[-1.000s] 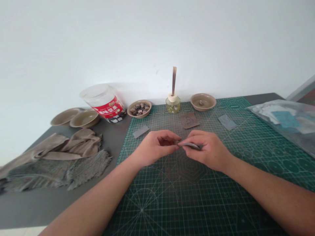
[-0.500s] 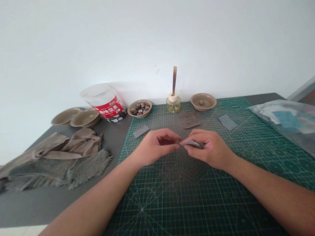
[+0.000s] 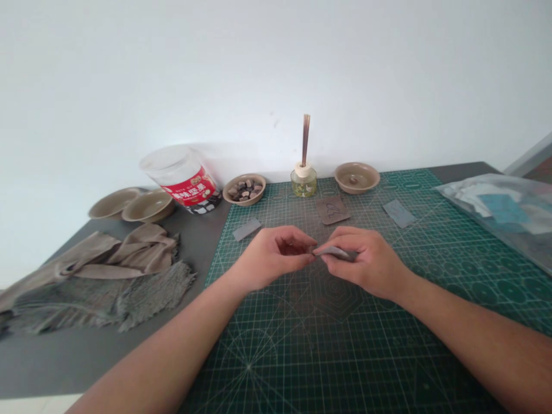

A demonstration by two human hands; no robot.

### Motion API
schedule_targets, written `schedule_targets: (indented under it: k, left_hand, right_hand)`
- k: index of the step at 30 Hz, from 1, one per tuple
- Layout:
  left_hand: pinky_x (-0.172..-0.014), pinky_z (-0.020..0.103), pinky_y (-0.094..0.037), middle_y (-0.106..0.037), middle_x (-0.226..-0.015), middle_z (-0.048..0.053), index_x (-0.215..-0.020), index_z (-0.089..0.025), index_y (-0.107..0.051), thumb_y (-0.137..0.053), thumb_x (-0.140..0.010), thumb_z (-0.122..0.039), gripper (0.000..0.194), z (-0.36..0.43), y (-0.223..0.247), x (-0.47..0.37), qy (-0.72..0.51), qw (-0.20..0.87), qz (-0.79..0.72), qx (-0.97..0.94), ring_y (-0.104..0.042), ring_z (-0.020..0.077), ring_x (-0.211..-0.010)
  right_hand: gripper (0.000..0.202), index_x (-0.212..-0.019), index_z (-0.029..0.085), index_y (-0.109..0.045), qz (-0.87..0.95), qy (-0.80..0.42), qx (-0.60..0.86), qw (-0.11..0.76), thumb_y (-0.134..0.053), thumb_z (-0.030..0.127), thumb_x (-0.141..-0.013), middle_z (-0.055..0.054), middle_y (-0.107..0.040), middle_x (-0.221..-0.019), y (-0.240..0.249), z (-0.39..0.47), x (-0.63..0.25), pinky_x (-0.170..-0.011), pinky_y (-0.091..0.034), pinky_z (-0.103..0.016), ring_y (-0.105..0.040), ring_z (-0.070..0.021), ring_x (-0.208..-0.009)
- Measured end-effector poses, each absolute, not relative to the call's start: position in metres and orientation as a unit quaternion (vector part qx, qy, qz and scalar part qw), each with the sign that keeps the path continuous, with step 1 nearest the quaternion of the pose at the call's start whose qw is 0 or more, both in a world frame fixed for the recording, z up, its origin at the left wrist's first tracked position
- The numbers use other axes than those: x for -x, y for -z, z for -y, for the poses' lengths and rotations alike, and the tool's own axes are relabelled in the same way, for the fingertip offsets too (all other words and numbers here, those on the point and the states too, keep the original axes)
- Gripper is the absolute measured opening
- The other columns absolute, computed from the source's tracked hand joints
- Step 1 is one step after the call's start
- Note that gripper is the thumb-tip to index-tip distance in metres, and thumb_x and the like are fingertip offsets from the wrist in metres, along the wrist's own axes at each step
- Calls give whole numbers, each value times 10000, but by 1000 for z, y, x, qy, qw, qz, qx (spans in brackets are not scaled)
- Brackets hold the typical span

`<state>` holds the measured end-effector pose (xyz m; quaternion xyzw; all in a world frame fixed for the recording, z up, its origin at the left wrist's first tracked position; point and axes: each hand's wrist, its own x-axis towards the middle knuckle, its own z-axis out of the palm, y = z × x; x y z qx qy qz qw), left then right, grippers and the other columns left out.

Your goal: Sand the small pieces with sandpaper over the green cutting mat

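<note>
Above the green cutting mat (image 3: 276, 345), my right hand (image 3: 366, 259) pinches a folded grey piece (image 3: 338, 252) that looks like sandpaper. My left hand (image 3: 280, 253) meets its left end, thumb and fingertips closed around something too small to make out. The fingertips of both hands nearly touch. Behind them on the mat lie a brown square sheet (image 3: 333, 210) with dark marks, a grey rectangle (image 3: 247, 229) at the left and another grey rectangle (image 3: 399, 213) at the right.
At the back stand a bowl of small blocks (image 3: 244, 190), a reed diffuser (image 3: 304, 180), a bowl with a small item (image 3: 357, 177) and a plastic jar (image 3: 185, 181). Two bowls (image 3: 149, 207) and cloths (image 3: 142, 253) lie left, a plastic bag (image 3: 504, 207) right.
</note>
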<state>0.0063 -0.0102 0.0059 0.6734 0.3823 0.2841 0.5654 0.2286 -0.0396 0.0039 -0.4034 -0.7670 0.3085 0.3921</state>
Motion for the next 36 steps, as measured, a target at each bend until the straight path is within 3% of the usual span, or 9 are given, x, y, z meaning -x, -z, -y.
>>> schedule_targets:
  k: [7,14,18,20,26,29,32,34,36]
  left_hand:
    - [-732,283,-553,-770,-902,68,-956,-136,-715,-781,-775,-255,226,10,-5,-7,-267,589,-368,-668,-705,169,-796]
    - [-765,291,-566,-766,-928,88,-964,-133,-643,-791,-740,-210,280,7,-2,-10,-339,563,-401,-637,-722,167,-819]
    - [-744,278,-561,-766,-932,93,-938,-135,-634,-771,-767,-218,235,8,-1,-11,-359,558,-400,-632,-724,168,-818]
    - [-729,272,-553,-761,-929,92,-979,-134,-643,-766,-780,-230,252,9,-2,-12,-368,555,-393,-635,-718,168,-814]
    - [-628,230,-492,-672,-784,6,-968,-158,-678,-772,-785,-270,234,12,-6,-11,-397,485,-419,-656,-623,117,-687]
    - [-627,232,-476,-608,-736,-22,-936,-173,-662,-756,-802,-281,197,10,-6,-8,-441,417,-438,-663,-568,109,-665]
    - [-673,246,-489,-606,-782,-9,-955,-180,-659,-736,-814,-260,179,9,-5,-5,-461,379,-432,-676,-570,123,-714]
    - [-714,260,-501,-629,-856,16,-984,-181,-667,-724,-818,-230,182,10,-5,-6,-442,370,-413,-705,-589,137,-771]
    - [-761,282,-510,-649,-927,39,-1018,-186,-679,-709,-819,-196,201,12,-4,-7,-402,354,-393,-747,-603,153,-829]
  right_hand:
    - [192,-947,241,-795,780,-308,386,385,-688,151,-816,-3,-708,-824,-4,39,-229,-690,-486,-256,-648,-142,-748]
    - [151,-822,216,-756,721,-266,493,408,-649,299,-889,13,-692,-688,-2,35,-232,-601,-449,-273,-619,-160,-642]
    - [151,-949,243,-779,707,-278,482,437,-654,301,-886,-22,-768,-961,-1,34,-230,-774,-520,-325,-695,-219,-885]
    - [157,-952,236,-779,689,-300,481,452,-655,310,-888,-39,-762,-1032,0,34,-229,-824,-527,-346,-695,-236,-955]
    - [234,-942,191,-729,632,-385,504,446,-603,388,-931,-32,-733,-844,5,33,-227,-645,-509,-305,-663,-192,-741]
    - [198,-984,192,-692,652,-476,461,370,-610,361,-921,-28,-729,-875,10,32,-223,-658,-521,-309,-667,-187,-747]
    - [331,-1137,205,-670,730,-387,466,317,-723,286,-820,-59,-719,-1025,15,33,-220,-810,-517,-377,-665,-232,-916]
    - [513,-1247,213,-629,757,-284,479,342,-777,241,-756,-88,-678,-1139,15,33,-219,-920,-479,-428,-613,-272,-1067]
    - [533,-1266,217,-612,750,-271,472,376,-778,246,-761,-94,-657,-1168,13,33,-220,-932,-477,-425,-594,-269,-1088]
